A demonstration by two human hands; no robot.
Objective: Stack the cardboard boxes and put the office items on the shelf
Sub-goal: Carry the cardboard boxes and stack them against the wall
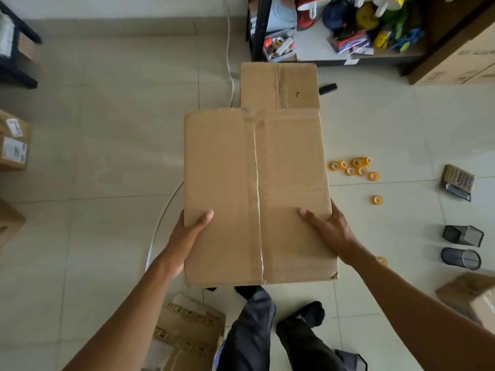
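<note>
Both hands held the big box: left hand and right hand gripped its near side edges, thumbs on top. I judged the second box lay straight ahead beyond my fingertips, its long axis pointing away, equally near either hand.

Matt brown cardboard box, glossy tape seam; glossy floor tiles.
</note>
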